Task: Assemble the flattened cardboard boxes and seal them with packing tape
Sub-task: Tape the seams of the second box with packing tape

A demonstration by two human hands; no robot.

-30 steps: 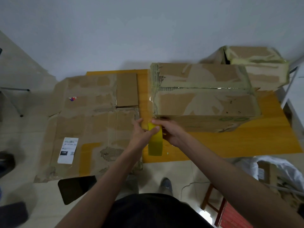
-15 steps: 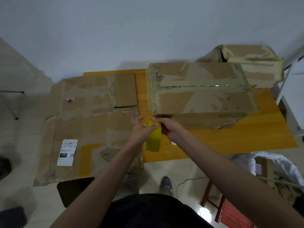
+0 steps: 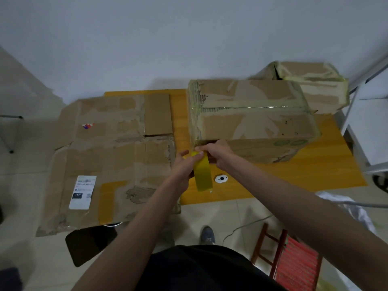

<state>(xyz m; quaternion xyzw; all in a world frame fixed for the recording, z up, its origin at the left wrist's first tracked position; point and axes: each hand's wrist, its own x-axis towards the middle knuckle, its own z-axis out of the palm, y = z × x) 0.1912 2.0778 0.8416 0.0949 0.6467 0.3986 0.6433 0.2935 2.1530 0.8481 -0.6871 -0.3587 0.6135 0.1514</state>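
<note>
Both hands are gripping the yellow tape roll [image 3: 202, 172] at the near left corner of the box [image 3: 252, 120], above the orange table [image 3: 294, 177]. Left hand [image 3: 182, 167] is curling round the roll's left side, thumb lying across its top. Right hand [image 3: 217, 153] is pinching the roll's upper end, fingers closed tight, knuckles touching the box's lower edge. Roll is hanging edge-on, tilted. Flattened cardboard [image 3: 109, 156] is lying to the left, overhanging the table. A second box [image 3: 312, 87] is standing behind.
</note>
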